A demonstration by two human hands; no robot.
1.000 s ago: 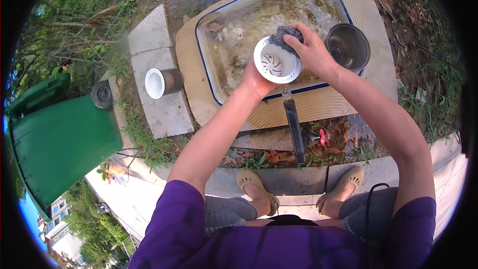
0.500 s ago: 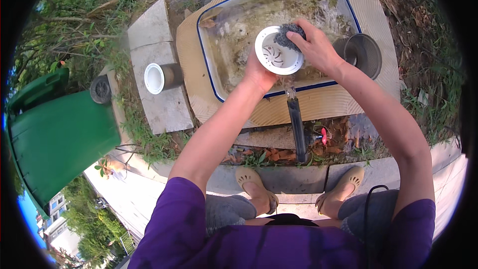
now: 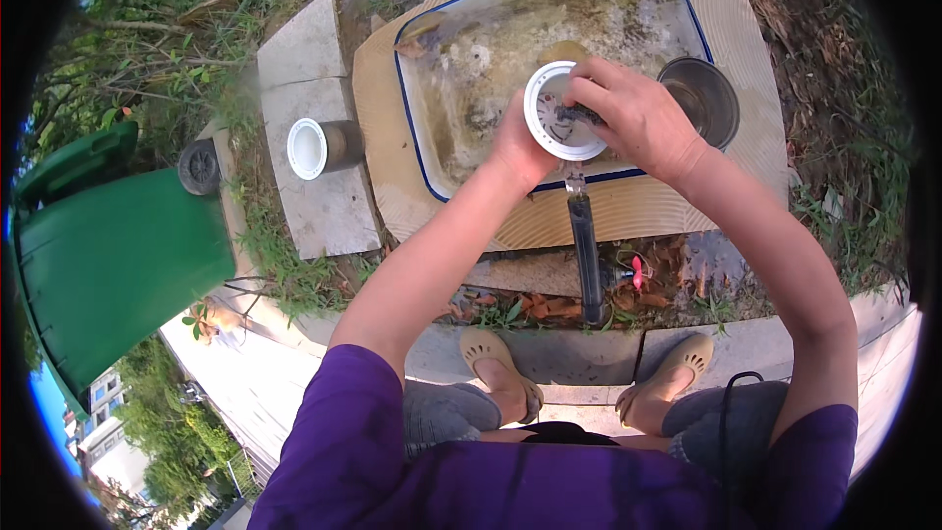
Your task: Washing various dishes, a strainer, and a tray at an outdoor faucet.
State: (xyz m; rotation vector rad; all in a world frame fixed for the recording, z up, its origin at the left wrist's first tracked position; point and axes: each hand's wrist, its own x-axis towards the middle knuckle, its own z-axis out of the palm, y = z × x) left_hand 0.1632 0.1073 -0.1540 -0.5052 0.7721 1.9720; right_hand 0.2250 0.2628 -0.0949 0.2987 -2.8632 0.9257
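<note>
My left hand (image 3: 520,149) grips the side of a white plastic pot (image 3: 536,126) with curved slots in its bottom, tilted so its mouth faces me. Pinched in my right hand (image 3: 643,118) is a dark grey scouring pad (image 3: 579,115), which sits inside the pot's mouth, partly hidden by my fingers. Both hands are over the near part of a blue-rimmed white basin (image 3: 417,132) with brown stains and shallow water. Just below the pot, clear water shows at the end of a black pipe (image 3: 585,260).
A dark translucent cup (image 3: 724,103) stands at the basin's right, on the wooden board (image 3: 756,172). A second white-rimmed pot (image 3: 308,149) lies on stone slabs (image 3: 339,221) to the left. A red valve handle (image 3: 637,273) is beside the pipe; a green wheeled bin (image 3: 128,255) lies far left.
My right hand has brought the scouring pad from the pot's upper right rim down into its inside. The pot has shifted slightly right and nearer to me.
</note>
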